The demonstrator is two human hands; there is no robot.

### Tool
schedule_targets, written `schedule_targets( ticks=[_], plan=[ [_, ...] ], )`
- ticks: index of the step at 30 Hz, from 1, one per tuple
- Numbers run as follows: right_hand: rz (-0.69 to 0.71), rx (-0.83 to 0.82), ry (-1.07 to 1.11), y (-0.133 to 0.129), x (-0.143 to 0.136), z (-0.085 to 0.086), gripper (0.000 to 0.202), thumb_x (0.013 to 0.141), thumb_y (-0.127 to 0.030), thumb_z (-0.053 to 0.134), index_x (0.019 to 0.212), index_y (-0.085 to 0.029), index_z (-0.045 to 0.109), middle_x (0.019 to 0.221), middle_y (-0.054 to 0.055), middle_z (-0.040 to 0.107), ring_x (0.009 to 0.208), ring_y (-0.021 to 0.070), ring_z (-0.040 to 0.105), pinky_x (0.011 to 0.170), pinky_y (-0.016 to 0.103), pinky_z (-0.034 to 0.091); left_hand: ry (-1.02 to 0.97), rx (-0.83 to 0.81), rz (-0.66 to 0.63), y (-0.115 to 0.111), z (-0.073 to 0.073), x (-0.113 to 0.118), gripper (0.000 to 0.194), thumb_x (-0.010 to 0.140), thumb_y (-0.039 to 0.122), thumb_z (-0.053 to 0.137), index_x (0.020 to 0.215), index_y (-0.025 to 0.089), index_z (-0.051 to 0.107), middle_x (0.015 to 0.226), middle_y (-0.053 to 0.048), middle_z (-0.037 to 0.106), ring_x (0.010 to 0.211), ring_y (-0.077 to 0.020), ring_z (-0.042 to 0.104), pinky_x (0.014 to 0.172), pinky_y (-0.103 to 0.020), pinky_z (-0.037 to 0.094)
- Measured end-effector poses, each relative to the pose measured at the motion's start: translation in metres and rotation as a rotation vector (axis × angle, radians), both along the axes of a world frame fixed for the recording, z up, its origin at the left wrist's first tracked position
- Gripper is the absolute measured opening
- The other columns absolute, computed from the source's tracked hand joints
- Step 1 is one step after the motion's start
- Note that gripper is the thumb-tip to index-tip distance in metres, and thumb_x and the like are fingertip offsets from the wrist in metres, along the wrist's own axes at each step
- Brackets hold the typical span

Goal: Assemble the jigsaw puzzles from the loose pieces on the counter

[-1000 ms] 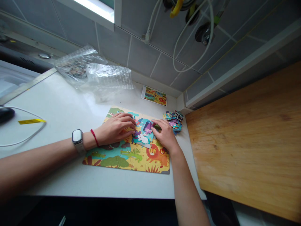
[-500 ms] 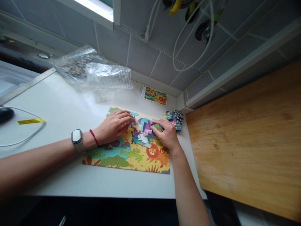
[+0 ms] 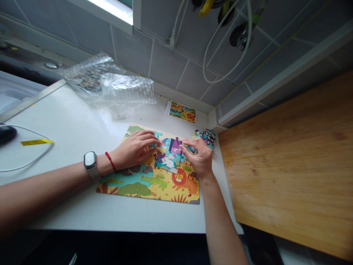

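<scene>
A jungle-animal jigsaw puzzle with crocodiles and lions lies assembled on the white counter. On top of it is a small joined patch of other pieces, showing a white rabbit on teal. A purple puzzle piece is pinched between the thumb and fingertips of my right hand, just above that patch. My left hand rests over the puzzle's upper left, fingers loosely bent and apart, fingertips near the patch's left side; nothing shows in it. Beyond my right hand sits a heap of loose puzzle pieces.
A printed picture card lies by the tiled wall. Clear plastic bags, one with pieces inside, are at the back left. A white cable with a yellow tag crosses the left side. A wooden board borders the counter's right.
My right hand has shifted slightly right, turning the purple piece and lifting its near end off the patch. My left hand has barely moved.
</scene>
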State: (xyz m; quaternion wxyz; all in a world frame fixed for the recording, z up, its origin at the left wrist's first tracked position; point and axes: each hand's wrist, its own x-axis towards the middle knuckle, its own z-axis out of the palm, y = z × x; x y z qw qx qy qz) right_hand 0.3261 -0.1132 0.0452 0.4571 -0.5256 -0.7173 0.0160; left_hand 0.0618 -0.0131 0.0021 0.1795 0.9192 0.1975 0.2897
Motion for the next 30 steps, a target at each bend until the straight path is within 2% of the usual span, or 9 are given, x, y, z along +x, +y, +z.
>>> schedule_targets(
  ticks=[6, 16, 23, 30],
  plan=[
    [0.003, -0.047, 0.055, -0.002, -0.005, 0.001, 0.015, 0.091, -0.017, 0.082, 0.102, -0.026, 0.079, 0.1, 0.004, 0.083, 0.091, 0.0218, 0.076, 0.084, 0.039, 0.062, -0.005, 0.038, -0.02, 0.0, 0.0, 0.0, 0.03, 0.109, 0.039, 0.056, 0.128, 0.02, 0.069, 0.122, -0.012, 0.075, 0.124, -0.0322, 0.064, 0.102, -0.051, 0.056],
    [0.112, -0.048, 0.056, -0.001, -0.018, 0.0, 0.01, 0.092, -0.019, 0.082, 0.096, -0.026, 0.077, 0.097, 0.004, 0.085, 0.091, 0.0226, 0.078, 0.083, 0.041, 0.06, -0.047, 0.015, -0.072, -0.002, 0.003, -0.002, 0.054, 0.104, 0.053, 0.063, 0.147, 0.021, 0.057, 0.129, -0.015, 0.072, 0.121, -0.0303, 0.066, 0.101, -0.047, 0.056],
    [0.142, -0.003, -0.022, -0.001, -0.02, 0.0, 0.013, 0.091, -0.015, 0.082, 0.096, -0.025, 0.075, 0.099, 0.004, 0.084, 0.09, 0.0213, 0.076, 0.082, 0.039, 0.058, -0.078, -0.019, -0.089, -0.003, 0.007, -0.001, 0.049, 0.106, 0.048, 0.063, 0.146, 0.021, 0.056, 0.123, -0.012, 0.075, 0.116, -0.0278, 0.067, 0.101, -0.044, 0.054],
    [0.103, -0.032, -0.08, -0.003, -0.023, 0.001, 0.01, 0.094, -0.017, 0.079, 0.097, -0.027, 0.076, 0.101, 0.004, 0.084, 0.09, 0.0217, 0.075, 0.084, 0.04, 0.06, -0.07, -0.091, -0.08, -0.002, 0.007, 0.0, 0.039, 0.106, 0.043, 0.063, 0.138, 0.021, 0.06, 0.116, -0.009, 0.077, 0.11, -0.0259, 0.067, 0.096, -0.041, 0.055]
  ],
)
